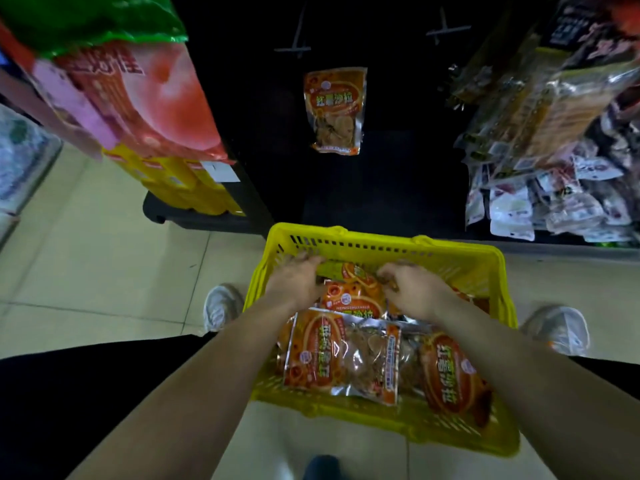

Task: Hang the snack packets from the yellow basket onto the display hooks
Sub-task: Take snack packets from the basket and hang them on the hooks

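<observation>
Dark display board (381, 150) ahead, and down in the yellow basket (381, 244) my left hand (297, 277) and right hand (414, 291) pinch the far snack packet (351, 271), picking it up, and next I reckon it needs lifting onto a bare hook (446, 29).

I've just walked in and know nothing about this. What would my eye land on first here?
The bright yellow basket in the lower middle, heaped with orange snack packets, stands out at once. The left hand and right hand reach into it, fingers curled on one packet at its far end. Above, a lone matching packet hangs on the dark display panel.
</observation>
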{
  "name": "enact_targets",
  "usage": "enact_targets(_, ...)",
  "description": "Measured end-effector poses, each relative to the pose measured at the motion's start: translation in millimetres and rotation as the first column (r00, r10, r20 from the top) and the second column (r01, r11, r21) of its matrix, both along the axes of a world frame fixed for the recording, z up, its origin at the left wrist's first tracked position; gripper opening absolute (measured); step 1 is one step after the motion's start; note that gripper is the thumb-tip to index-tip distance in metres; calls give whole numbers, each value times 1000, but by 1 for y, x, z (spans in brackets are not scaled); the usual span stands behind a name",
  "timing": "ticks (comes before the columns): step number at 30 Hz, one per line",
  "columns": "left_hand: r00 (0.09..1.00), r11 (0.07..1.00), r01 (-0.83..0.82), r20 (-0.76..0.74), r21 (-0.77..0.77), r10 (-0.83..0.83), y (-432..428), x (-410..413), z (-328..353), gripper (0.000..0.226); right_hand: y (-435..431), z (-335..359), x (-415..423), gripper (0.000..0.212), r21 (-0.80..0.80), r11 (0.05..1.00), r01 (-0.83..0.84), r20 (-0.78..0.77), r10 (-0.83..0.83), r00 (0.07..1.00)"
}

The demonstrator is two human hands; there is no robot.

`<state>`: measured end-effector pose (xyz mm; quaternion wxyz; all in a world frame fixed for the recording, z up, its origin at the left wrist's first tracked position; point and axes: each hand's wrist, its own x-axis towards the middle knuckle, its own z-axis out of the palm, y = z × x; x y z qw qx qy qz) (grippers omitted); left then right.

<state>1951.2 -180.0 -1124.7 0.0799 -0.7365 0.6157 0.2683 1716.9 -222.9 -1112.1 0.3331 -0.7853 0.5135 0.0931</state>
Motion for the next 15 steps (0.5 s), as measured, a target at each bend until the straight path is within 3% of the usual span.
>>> enact_targets(6,999,999,-42,-11,15,42,-3,15,-20,54,7,-45,29,65,5,1000,8,-108,-7,994)
enact_targets(11,998,999,-50,-42,-11,49,-9,6,-25,63,-4,-55,34,35,-99,994,39,-103,-50,993)
enact_targets(15,989,980,146,8,-135,-146,-13,-8,-16,63,-18,-33,29,29,-131,990,-57,-44,52,998)
